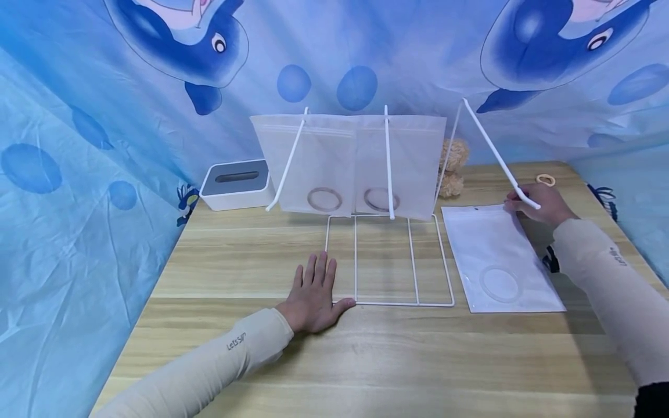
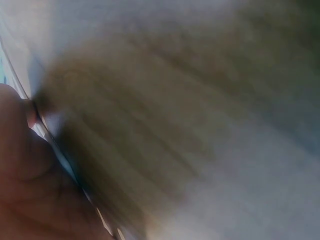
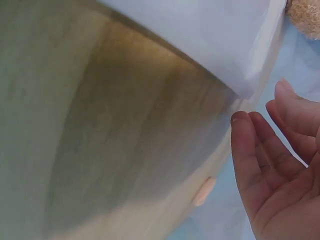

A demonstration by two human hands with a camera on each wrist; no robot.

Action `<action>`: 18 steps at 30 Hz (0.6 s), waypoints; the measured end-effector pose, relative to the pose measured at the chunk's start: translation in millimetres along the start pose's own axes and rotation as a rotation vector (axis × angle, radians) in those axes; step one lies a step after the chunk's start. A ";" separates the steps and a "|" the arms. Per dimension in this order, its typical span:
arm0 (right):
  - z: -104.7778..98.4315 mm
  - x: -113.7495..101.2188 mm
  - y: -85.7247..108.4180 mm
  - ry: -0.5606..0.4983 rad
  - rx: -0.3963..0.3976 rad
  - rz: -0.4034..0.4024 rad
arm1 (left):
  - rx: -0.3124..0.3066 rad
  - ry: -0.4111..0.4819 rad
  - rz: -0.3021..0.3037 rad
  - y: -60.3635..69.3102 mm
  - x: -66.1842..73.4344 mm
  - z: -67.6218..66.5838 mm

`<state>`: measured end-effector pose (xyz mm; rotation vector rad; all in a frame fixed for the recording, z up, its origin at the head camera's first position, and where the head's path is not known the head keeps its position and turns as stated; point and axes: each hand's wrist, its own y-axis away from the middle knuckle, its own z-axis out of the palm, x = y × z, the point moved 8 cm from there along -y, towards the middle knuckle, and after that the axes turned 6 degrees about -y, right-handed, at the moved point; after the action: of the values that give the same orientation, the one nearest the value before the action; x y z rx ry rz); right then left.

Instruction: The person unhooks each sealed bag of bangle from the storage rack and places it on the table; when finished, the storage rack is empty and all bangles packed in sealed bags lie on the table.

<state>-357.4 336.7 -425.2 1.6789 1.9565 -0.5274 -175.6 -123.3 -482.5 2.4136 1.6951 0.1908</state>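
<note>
A white wire rack (image 1: 413, 261) stands on the table, with two translucent bags (image 1: 313, 157) hanging from its upper arms; a ring shape shows low on each. My left hand (image 1: 313, 296) rests on the table with fingers spread, across the left front corner of the rack's base; the blurred left wrist view shows part of this hand (image 2: 30, 180). Flat on the table right of the rack lies another white bag (image 1: 496, 261). My right hand (image 1: 540, 204) is at its top right corner. In the right wrist view the fingers of this hand (image 3: 280, 160) are slightly bent beside the bag's corner (image 3: 235, 80).
A white tissue box with grey top (image 1: 235, 183) stands at the back left. A light brown fluffy toy (image 1: 452, 168) sits behind the rack's right side. One small wooden ring (image 1: 545, 180) lies beyond my right hand. An empty slanting rack arm (image 1: 496, 151) juts out above the bag.
</note>
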 end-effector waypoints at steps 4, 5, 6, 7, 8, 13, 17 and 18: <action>-1.8 -8.9 -1.8 0.002 -0.001 0.016 | -0.016 -0.004 -0.006 0.7 1.1 -1.4; -2.6 -12.4 -1.7 -0.001 -0.003 0.016 | -0.025 -0.008 -0.005 1.0 1.9 -2.1; -3.6 -16.4 -1.3 0.000 -0.004 0.011 | -0.025 0.000 -0.003 1.7 2.8 -4.0; -4.4 -22.1 -1.8 0.003 -0.008 0.000 | -0.030 0.007 -0.003 2.5 3.3 -5.8; -5.3 -28.6 -1.7 0.002 -0.010 -0.014 | -0.032 0.014 -0.004 3.3 3.9 -7.7; -8.7 -65.9 5.5 -0.065 0.003 -0.051 | -0.035 0.031 -0.004 6.2 6.0 -14.3; -11.7 -98.8 16.1 -0.158 0.039 -0.066 | -0.036 0.017 -0.007 6.8 6.0 -15.4; -12.3 -106.2 18.7 -0.178 0.043 -0.070 | -0.038 0.013 -0.007 7.0 6.0 -15.4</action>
<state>-328.8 263.0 -350.8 1.5366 1.8916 -0.7237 -170.4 -118.8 -466.0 2.3838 1.6899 0.2352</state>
